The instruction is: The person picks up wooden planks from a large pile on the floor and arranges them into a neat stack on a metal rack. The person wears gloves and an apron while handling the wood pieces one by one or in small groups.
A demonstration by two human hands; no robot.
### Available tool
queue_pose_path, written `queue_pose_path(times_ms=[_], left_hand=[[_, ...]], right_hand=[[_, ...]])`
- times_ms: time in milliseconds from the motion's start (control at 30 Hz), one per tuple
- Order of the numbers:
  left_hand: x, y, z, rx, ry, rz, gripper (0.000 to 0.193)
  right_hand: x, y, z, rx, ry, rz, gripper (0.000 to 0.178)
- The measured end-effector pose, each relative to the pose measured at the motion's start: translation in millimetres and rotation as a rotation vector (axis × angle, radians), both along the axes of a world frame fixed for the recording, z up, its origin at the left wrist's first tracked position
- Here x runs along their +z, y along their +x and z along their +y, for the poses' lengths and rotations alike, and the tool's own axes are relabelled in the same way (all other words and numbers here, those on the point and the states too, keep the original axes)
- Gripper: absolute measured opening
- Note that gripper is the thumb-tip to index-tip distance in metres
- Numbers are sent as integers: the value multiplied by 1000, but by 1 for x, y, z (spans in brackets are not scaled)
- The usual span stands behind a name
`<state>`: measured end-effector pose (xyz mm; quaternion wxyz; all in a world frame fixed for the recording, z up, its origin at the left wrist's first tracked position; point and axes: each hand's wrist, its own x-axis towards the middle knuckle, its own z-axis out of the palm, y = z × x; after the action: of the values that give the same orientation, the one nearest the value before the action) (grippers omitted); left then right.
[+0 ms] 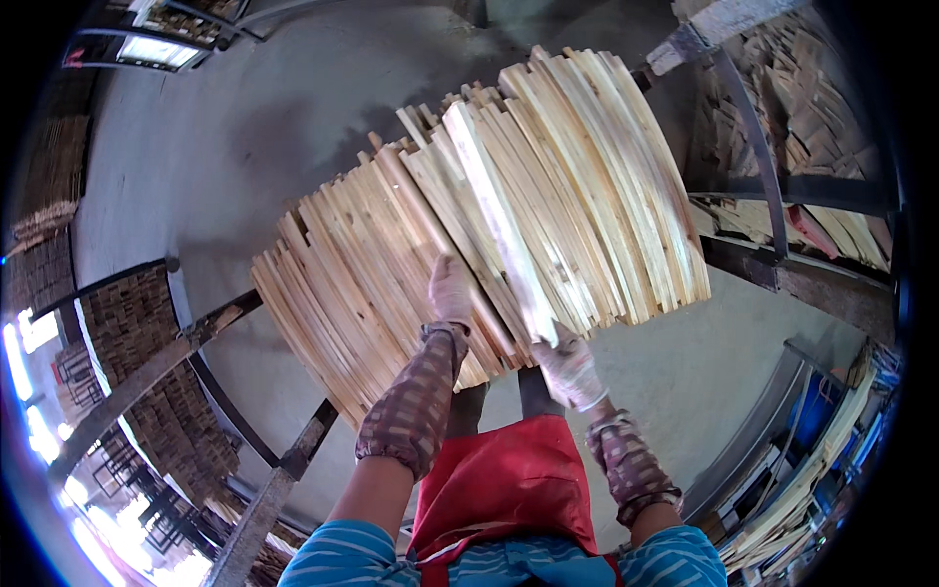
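Side by side in a wide row lie several pale wooden strips [372, 284], their far ends uneven. My right hand [567, 367], in a thin whitish glove, is closed round the near end of a bright wooden strip [499, 210]. That strip lies tilted across the top of the row. Near the middle, my gloved left hand [450, 291] is closed at a browner strip [416, 196]. Its fingertips are partly hidden, and a dark gap runs just to the right of this strip.
Metal bars [230, 318] stick out at the left of the row, and a thick beam [802, 284] at the right. Stacked wood [156, 362] stands far left. A heap of wood pieces [802, 108] lies at the upper right. My red apron [504, 479] is close to the row's near edge.
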<state>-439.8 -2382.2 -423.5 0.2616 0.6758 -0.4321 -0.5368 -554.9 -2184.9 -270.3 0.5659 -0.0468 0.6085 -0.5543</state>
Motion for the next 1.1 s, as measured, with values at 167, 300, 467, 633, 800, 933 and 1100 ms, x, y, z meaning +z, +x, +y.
queue_pose_path(times_ms=[167,300,467,633,800,933,1100], left_hand=[[5,24,-17,-19,496,342,44],[9,35,-23,87,513,597,63],[14,18,-21,-260,229,37,51],[-1,23,-23,-272,174,101,36],[14,21,-25,-411,66,-16,40],[-3,34,-34,-339,157,196,40],[-10,31,-27,-202,282,82,42]], right_hand=[[-25,41,-50,364,-49,967,68],[-62,57,-101,436,83,1402,79],[-110,66,-103,470,216,1555,88],[-92,58,-88,502,81,1396,92],[-94,50,-57,443,74,1325,89],[-83,58,-34,416,162,1235,91],[-90,58,8,367,182,1262,86]])
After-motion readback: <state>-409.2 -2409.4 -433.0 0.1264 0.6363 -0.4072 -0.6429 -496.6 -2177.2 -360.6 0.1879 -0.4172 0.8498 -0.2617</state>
